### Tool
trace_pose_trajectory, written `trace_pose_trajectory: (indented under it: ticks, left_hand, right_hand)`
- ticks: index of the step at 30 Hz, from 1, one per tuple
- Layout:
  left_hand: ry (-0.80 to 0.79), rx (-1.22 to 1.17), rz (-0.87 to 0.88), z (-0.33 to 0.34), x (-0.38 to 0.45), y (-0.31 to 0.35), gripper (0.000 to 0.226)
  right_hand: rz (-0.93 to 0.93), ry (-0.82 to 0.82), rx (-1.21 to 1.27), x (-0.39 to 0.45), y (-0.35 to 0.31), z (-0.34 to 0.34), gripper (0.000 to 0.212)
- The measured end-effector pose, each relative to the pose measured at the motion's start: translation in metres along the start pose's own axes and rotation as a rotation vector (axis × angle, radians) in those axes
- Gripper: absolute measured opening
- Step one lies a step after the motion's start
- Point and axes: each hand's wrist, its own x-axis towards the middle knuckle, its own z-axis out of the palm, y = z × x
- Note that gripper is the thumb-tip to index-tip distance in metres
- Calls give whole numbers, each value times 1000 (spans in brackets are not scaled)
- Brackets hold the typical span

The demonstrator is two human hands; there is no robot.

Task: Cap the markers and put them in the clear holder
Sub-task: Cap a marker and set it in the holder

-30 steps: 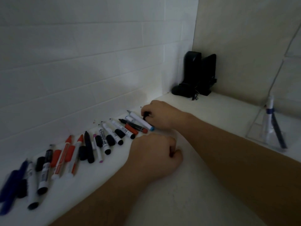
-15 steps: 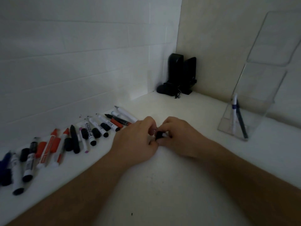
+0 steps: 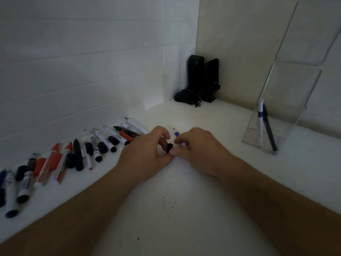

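Left hand: the left hand point(image 3: 145, 154) rests on the white counter point(image 3: 184, 209) with fingers curled; thumb and forefinger pinch a black cap point(image 3: 169, 147).
Right hand: the right hand point(image 3: 199, 150) lies just right of the left one, fingers curled round a marker point(image 3: 176, 134); only its purple collar and bare tip show, sticking out beyond the knuckles, pointing away from the person.
Grip point: the two hands touch at the fingertips; the black cap sits between them, just below and nearer than the marker tip. Whether cap and tip touch cannot be told.
Loose markers: a row of markers point(image 3: 103, 143) lies left of the grip along the tiled wall point(image 3: 83, 71), black, red, blue and white barrels, several uncapped, with loose caps among them.
Clear holder: the clear holder point(image 3: 287, 115) stands well to the right of the grip, upright, tilted back. It holds a white marker with a blue band point(image 3: 260, 122) and a dark marker point(image 3: 269, 130), both leaning.
Far corner: black speakers point(image 3: 201, 82) stand beyond the grip, against the walls.
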Motion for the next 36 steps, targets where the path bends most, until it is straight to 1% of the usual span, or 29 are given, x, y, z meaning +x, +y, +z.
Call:
trace_pose_trajectory:
  ticks: [3, 6, 9, 10, 14, 17, 19, 23, 26, 29, 31, 32, 34, 36]
  left_hand:
    - [88, -169, -86, -3, 1, -4, 26]
    - [137, -307, -113, -5, 2, -7, 21]
    - [151, -352, -124, -6, 1, -9, 22]
    - [157, -350, -134, -7, 0, -9, 22]
    - [182, -373, -206, -10, 0, -6, 19]
    - [186, -382, -225, -11, 0, -5, 19]
    - [189, -375, -222, -11, 1, -5, 20]
    - [182, -497, -208, -13, 0, 1, 30]
    - [174, -616, -287, -14, -1, 4, 22]
    - [225, -715, -335, -15, 0, 1, 14]
    - [290, -901, -392, -18, 4, 0, 10]
    - [307, -1057, -444, -22, 6, 1, 8]
    - [279, -1385, -543, -27, 10, 6, 6]
    - [215, -1623, -621, -28, 12, 9, 10]
  right_hand:
    - [76, 75, 77, -1, 9, -5, 18]
    - [158, 151, 260, -1, 12, -12, 22]
    - [145, 215, 296, 0, 12, -19, 29]
    - [130, 221, 301, -1, 12, -22, 27]
    - [-15, 186, 279, -7, 11, -31, 8]
    - [-83, 145, 245, -12, 9, -29, 4]
    - [-75, 153, 233, -11, 9, -27, 3]
    - [1, 197, 262, -8, 14, -28, 5]
    - [35, 181, 280, -8, 16, -26, 4]
    - [57, 172, 322, -6, 16, -22, 5]
    - [66, 163, 343, -5, 15, -21, 5]
    - [65, 163, 352, -5, 15, -20, 5]
    - [63, 168, 363, -4, 16, -19, 5]
    - [64, 172, 373, -4, 17, -19, 7]
